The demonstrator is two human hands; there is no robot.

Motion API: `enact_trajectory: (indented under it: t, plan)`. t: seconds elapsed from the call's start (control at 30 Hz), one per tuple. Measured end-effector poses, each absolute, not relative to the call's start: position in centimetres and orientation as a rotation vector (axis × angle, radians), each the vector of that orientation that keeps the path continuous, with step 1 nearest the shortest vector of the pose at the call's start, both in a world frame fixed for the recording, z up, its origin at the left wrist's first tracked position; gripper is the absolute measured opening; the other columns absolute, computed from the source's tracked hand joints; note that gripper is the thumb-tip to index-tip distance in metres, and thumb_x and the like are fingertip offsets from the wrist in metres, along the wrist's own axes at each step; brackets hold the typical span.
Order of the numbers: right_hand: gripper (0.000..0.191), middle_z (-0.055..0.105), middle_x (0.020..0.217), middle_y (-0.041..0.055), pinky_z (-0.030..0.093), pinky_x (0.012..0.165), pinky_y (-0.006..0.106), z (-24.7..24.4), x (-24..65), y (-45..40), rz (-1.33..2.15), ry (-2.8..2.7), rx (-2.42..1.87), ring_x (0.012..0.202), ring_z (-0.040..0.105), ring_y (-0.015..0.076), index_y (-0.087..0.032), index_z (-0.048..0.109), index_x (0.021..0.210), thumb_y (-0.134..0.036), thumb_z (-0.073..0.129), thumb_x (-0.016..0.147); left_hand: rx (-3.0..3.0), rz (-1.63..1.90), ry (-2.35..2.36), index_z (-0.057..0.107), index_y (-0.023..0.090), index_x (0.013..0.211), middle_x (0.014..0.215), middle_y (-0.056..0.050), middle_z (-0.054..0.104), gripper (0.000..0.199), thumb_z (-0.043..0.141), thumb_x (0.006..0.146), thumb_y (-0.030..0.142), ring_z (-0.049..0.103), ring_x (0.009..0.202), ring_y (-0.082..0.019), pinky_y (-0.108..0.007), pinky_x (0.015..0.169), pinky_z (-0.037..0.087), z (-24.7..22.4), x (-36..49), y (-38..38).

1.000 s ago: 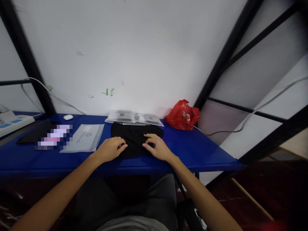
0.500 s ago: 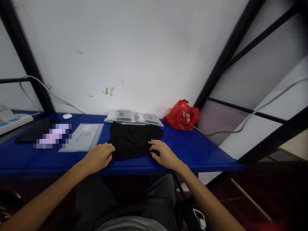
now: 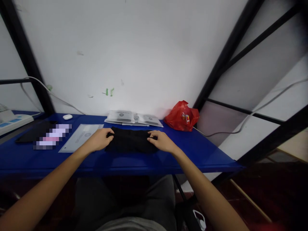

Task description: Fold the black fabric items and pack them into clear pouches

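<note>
A black cloth (image 3: 131, 140) lies on the blue table, its shape a low, wide band. At its left end, my left hand (image 3: 103, 138) pinches the cloth between thumb and fingers. My right hand (image 3: 160, 140) grips the opposite end in the same way. Behind the cloth, white printed packets (image 3: 124, 116) lie in a pile by the wall. Another flat white printed bag (image 3: 80, 138) rests to the left, partly behind my left hand.
On the right of the blue table (image 3: 199, 150) sits a red plastic bag (image 3: 182, 116). A white case (image 3: 67, 117), a dark flat object (image 3: 33, 132) and a power strip (image 3: 16, 123) are at the left. Black frame posts rise at both sides.
Both hands have moved away from the front edge toward the wall, bringing the cloth's near side with them. The cloth now looks shorter from front to back.
</note>
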State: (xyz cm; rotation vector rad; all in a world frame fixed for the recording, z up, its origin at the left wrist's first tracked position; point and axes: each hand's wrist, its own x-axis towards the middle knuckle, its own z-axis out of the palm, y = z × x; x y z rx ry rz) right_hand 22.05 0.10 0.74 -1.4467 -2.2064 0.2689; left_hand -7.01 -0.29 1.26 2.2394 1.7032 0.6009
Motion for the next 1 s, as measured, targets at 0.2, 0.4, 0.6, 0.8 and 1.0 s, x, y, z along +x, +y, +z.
enact_trajectory:
  t: [0.2,0.4,0.6,0.8,1.0]
  plan:
    - [0.023,0.063,0.115,0.0141,0.043,0.095,0.044,-3.2,21.3,2.3,0.026,-2.157,-1.557,0.115,0.054,0.0287,-0.017,0.061,0.090,-0.018,0.071,0.069,2.339,0.312,1.988,0.062,0.017,0.107,0.104,-0.011,0.065,0.031,0.045,0.082,0.024,0.059,0.097,-0.028,-0.036,0.075,0.046,-1.7,-5.7,1.0]
    - [0.024,0.050,0.136,0.0134,0.033,0.106,0.048,-3.7,22.6,0.5,-0.104,-2.193,-1.308,0.128,0.043,0.0265,-0.019,0.064,0.101,-0.029,0.062,0.080,2.755,0.441,1.739,0.057,0.014,0.115,0.118,-0.012,0.056,0.033,0.039,0.087,0.018,0.051,0.107,-0.026,-0.038,0.088,0.042,-2.4,-5.7,-1.0]
    - [0.041,0.045,0.140,0.0151,0.030,0.107,0.053,-3.3,24.3,-1.8,0.092,-2.469,-1.321,0.132,0.038,0.0317,-0.020,0.065,0.110,-0.040,0.068,0.074,2.690,0.152,1.490,0.050,0.017,0.126,0.125,-0.010,0.056,0.042,0.044,0.086,0.027,0.050,0.113,-0.025,-0.038,0.093,0.041,-1.9,-7.3,-2.9]
    - [0.022,0.052,0.134,0.0122,0.030,0.108,0.053,-3.6,24.0,-1.8,0.033,-2.446,-1.292,0.131,0.039,0.0292,-0.019,0.068,0.096,-0.016,0.057,0.078,2.743,0.145,1.565,0.062,0.015,0.102,0.105,-0.011,0.064,0.032,0.036,0.083,0.014,0.058,0.098,-0.025,-0.038,0.082,0.044,-2.2,-7.3,-2.8]
    - [0.015,0.057,0.129,0.0099,0.037,0.105,0.045,-1.5,23.7,-2.5,0.291,-2.392,-1.239,0.126,0.046,0.0250,-0.019,0.069,0.085,-0.015,0.057,0.077,2.532,0.293,1.481,0.063,0.021,0.087,0.088,-0.005,0.067,0.025,0.039,0.082,0.027,0.061,0.083,-0.022,-0.032,0.072,0.043,0.7,-8.2,-3.6]
